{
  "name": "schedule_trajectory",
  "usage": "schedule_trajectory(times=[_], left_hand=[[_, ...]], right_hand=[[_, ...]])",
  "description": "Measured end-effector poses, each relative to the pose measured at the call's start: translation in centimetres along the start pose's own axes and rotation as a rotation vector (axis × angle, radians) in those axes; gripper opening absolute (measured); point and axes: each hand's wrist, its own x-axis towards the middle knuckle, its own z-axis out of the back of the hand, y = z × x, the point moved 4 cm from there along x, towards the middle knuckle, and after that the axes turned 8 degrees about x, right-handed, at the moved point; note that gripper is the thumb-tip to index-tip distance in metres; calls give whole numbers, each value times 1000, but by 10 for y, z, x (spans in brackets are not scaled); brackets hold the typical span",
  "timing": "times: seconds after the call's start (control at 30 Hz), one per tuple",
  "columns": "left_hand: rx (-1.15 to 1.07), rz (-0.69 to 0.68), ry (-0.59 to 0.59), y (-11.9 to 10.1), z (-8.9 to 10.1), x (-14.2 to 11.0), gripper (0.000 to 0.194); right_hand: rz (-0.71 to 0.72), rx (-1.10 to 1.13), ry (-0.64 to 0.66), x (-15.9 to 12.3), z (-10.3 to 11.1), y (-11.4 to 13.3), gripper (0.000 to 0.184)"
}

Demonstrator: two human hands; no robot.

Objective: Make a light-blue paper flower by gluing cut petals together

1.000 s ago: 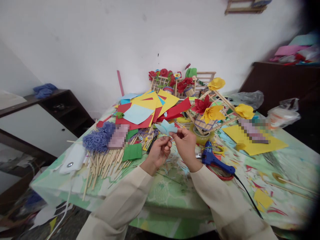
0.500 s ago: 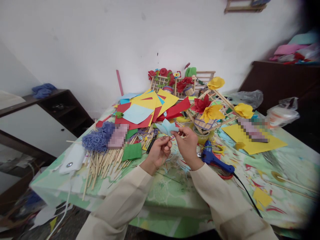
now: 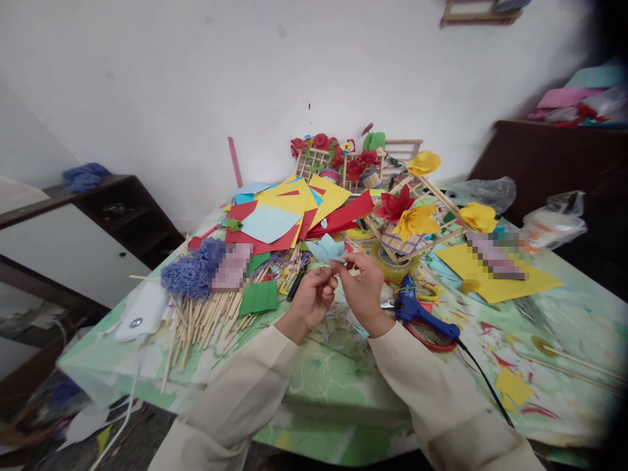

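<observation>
A light blue paper flower (image 3: 326, 247) with pointed petals stands over my hands near the middle of the table. My left hand (image 3: 311, 297) is closed just below it, fingertips pinched together at its underside; whatever stem lies inside is hidden. With thumb and forefinger, my right hand (image 3: 364, 288) pinches the flower's lower right side. Close to the right wrist lies a blue hot glue gun (image 3: 417, 311), its black cord running toward the front edge. Scissors with red handles (image 3: 434, 340) are partly under it.
Wooden sticks (image 3: 209, 327), purple yarn (image 3: 189, 271) and a green paper piece (image 3: 260, 297) lie at left. Behind are coloured paper sheets (image 3: 272, 222). A stick frame with a yellow flower (image 3: 417, 222) and a roll of tape (image 3: 392, 265) stand right of centre. Paper scraps litter the right side.
My right hand has shifted slightly left and its fingers have moved in under the flower. The flower's petals now look more cupped. My left hand has hardly moved.
</observation>
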Motion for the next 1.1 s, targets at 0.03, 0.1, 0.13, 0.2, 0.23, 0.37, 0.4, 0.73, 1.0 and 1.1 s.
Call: schedule_trajectory(times=[0.03, 0.1, 0.13, 0.2, 0.23, 0.37, 0.4, 0.73, 1.0, 1.1], left_hand=[[6, -4, 1, 0, 0, 0, 13], [18, -17, 13, 0, 0, 0, 14], [24, -27, 20, -1, 0, 0, 14], [37, -48, 31, -1, 0, 0, 15], [45, -61, 33, -1, 1, 0, 15], [86, -115, 24, -2, 0, -1, 17], [92, -124, 20, -3, -1, -1, 17], [81, -126, 4, -2, 0, -1, 16], [38, -82, 19, -5, 0, -1, 11], [28, -68, 38, -4, 0, -1, 11]], right_hand=[[0, -8, 7, 0, -1, -1, 10], [2, -22, 9, 0, -2, -4, 10], [2, -32, 5, 0, -2, -5, 10], [3, -53, -4, 0, -2, -6, 10], [3, -61, -6, 0, -2, -6, 11], [2, -53, -5, 1, -1, -5, 11], [0, -48, -3, 1, -1, -4, 11], [-58, -32, -18, 2, 2, -6, 13], [-59, -31, -35, 4, 3, -11, 18], [-5, -25, -31, 6, 4, -11, 15]])
